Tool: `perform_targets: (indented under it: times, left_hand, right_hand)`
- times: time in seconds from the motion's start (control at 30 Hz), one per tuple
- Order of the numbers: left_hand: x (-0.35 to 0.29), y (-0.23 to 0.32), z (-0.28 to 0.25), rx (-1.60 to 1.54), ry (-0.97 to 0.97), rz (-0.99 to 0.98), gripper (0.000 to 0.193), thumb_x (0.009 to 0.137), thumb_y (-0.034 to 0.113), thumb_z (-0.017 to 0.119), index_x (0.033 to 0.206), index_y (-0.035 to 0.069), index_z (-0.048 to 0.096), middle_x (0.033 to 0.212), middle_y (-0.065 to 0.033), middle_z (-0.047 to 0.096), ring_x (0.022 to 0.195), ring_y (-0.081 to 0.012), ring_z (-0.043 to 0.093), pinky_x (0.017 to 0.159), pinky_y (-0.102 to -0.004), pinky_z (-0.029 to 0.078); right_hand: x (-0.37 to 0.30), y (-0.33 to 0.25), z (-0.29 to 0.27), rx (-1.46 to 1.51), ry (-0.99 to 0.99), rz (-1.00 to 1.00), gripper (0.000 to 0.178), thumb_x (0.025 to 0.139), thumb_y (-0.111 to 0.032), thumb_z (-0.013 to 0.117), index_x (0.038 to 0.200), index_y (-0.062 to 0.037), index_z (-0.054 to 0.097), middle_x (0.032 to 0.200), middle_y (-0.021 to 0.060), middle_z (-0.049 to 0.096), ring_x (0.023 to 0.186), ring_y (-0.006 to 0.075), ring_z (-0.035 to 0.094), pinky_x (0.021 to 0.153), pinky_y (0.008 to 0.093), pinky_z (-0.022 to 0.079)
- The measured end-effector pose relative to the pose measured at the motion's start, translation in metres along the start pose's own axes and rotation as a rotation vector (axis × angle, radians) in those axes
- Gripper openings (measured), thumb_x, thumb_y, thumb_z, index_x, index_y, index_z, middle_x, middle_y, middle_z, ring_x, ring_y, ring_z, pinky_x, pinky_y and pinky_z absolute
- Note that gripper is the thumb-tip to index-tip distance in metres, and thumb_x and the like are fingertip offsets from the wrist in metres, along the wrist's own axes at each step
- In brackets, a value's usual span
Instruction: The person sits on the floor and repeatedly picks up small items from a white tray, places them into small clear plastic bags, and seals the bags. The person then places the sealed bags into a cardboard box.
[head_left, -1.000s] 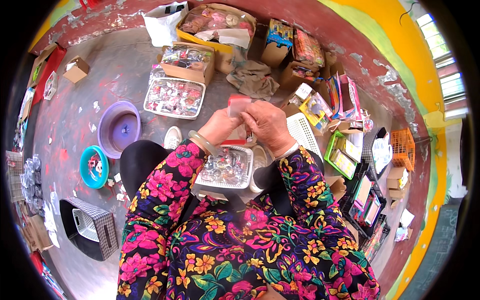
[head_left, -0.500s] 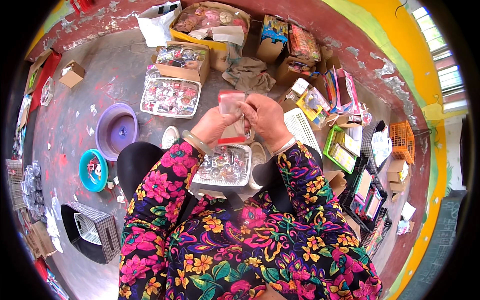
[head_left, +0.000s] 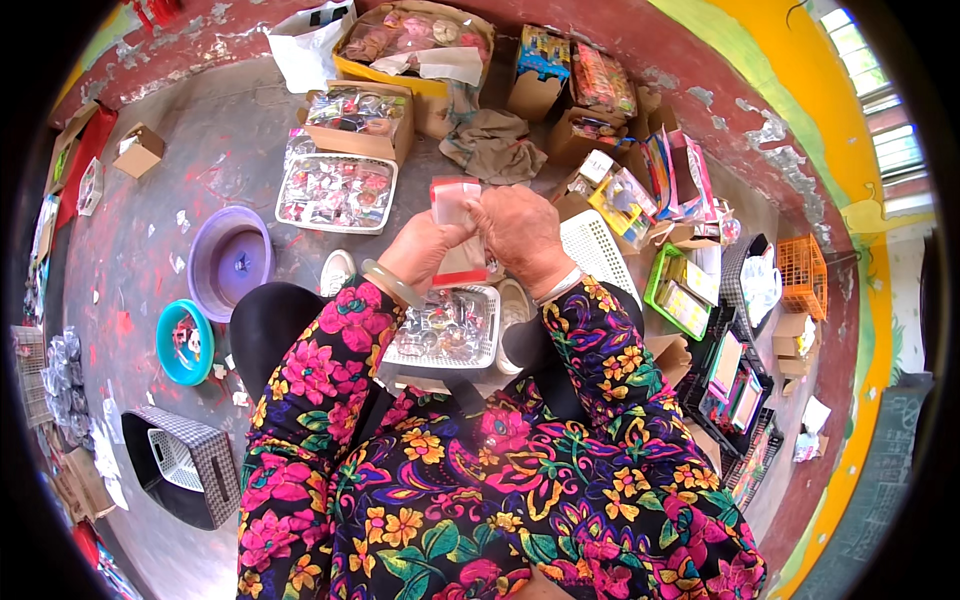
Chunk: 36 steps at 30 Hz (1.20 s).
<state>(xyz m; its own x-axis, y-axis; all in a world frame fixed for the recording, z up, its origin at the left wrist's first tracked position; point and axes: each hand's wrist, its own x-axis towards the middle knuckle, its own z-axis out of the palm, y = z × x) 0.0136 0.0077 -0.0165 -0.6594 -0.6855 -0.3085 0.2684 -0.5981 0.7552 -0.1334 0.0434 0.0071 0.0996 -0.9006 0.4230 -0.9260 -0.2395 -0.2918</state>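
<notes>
Above my lap, my left hand [head_left: 425, 243] pinches a small clear plastic bag [head_left: 454, 203] with a red edge. My right hand [head_left: 525, 235] meets it from the other side, fingers curled in and pressed to the bag. A second red-edged strip [head_left: 462, 276] hangs beneath the hands; whether it belongs to the same bag I cannot tell. What lies between my right fingers is partly hidden. Just below, a white basket [head_left: 492, 343] full of small clear-wrapped pieces stands between my feet.
Ahead are a white basket [head_left: 279, 213] of packets and a cardboard box [head_left: 380, 143]. On the left stand a purple basin [head_left: 205, 280], a teal basin [head_left: 168, 362] and a checked bin [head_left: 217, 480]. A green basket [head_left: 657, 277] and black crates [head_left: 742, 335] line the right.
My right hand has turned and closed in more on the bag, its knuckles now facing up. My left hand keeps its pinch. The whole view has shifted slightly.
</notes>
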Motion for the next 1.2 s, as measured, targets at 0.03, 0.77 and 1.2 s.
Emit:
perform_targets:
  times: [0.03,0.77,1.2]
  left_hand:
    - [0.0,0.0,-0.001,0.004,-0.005,-0.002,0.022,0.085,0.004,0.054,0.106,0.003,0.053,0.099,-0.0064,0.06,0.089,-0.0177,0.061,0.078,-0.0307,0.05]
    - [-0.003,0.001,0.003,-0.045,0.034,-0.053,0.019,0.085,0.005,0.054,0.104,0.003,0.055,0.096,-0.0068,0.061,0.087,-0.0182,0.061,0.074,-0.0315,0.051]
    - [-0.002,-0.001,0.002,-0.008,-0.04,-0.006,0.027,0.085,0.01,0.058,0.11,0.002,0.052,0.093,-0.0052,0.06,0.086,-0.0148,0.06,0.075,-0.0291,0.049]
  right_hand:
    - [0.0,0.001,-0.002,-0.002,0.018,-0.038,0.023,0.083,-0.027,0.058,0.069,-0.0078,0.055,0.067,0.0094,0.055,0.069,0.0309,0.053,0.06,0.039,0.044]
    - [0.002,0.005,0.001,0.012,0.076,-0.171,0.017,0.074,-0.022,0.062,0.068,-0.0099,0.052,0.066,0.0056,0.049,0.07,0.0264,0.048,0.064,0.0389,0.04]
    - [-0.001,0.003,0.003,0.692,-0.045,0.292,0.011,0.071,-0.01,0.065,0.078,-0.0054,0.058,0.071,0.0081,0.057,0.071,0.0246,0.054,0.063,0.0338,0.042]
